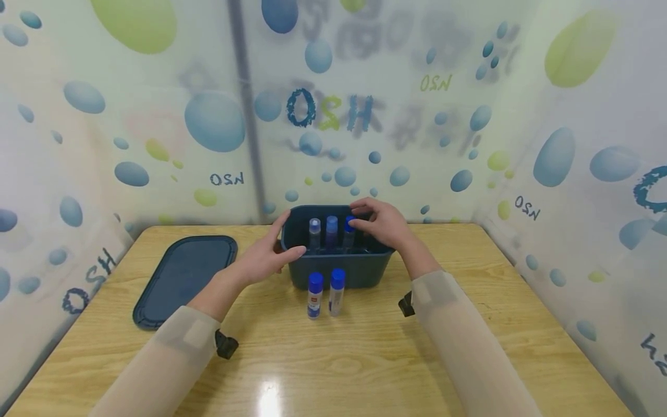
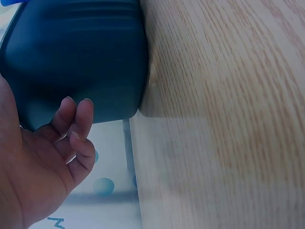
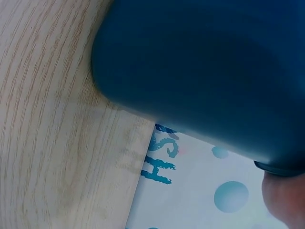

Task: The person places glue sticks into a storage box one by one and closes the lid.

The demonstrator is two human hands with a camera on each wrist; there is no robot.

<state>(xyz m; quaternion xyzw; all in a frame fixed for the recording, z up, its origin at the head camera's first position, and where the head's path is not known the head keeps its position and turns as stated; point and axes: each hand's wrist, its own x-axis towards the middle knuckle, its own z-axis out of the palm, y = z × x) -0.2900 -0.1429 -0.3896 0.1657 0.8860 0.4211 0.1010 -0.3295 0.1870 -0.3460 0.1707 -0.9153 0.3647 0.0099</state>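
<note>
A dark blue plastic bin (image 1: 339,271) stands on the table, with three glue sticks upright in a row inside: a left one (image 1: 315,226), a middle one (image 1: 332,225) and a right one (image 1: 349,225). At the bin's left end my left hand (image 1: 263,252) holds the rim, thumb along the front edge; several of its curled fingers (image 2: 85,117) show beside the wall. My right hand (image 1: 384,223) reaches over the right end and pinches the right glue stick's blue cap. Two more glue sticks, one labelled (image 1: 315,298) and one turned away (image 1: 336,295), stand before the bin.
A dark blue lid (image 1: 182,281) lies on the wooden table (image 1: 344,359), left of the bin. Printed curtains (image 1: 427,145) hang close behind the table and on both sides. A small black device (image 1: 226,344) sits under my left sleeve.
</note>
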